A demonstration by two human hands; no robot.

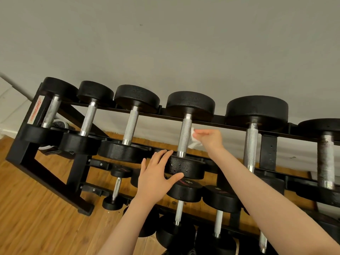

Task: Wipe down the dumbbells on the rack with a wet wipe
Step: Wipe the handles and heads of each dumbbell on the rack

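Grey wall (165, 43) fills the background, with wood flooring (36, 208) below the black dumbbell rack (27, 150). On the top tier I count six dumbbells; the fourth dumbbell (184, 137) from the left is the one I'm on. My right hand (209, 138) has its fingers curled around a white wet wipe (193, 139), pressing it against the right side of the knurled chrome handle. My left hand (156, 173) rests on that dumbbell's near head, fingers straight and spread, thumb under the rim. Smaller dumbbells (184, 199) sit on the lower tiers.
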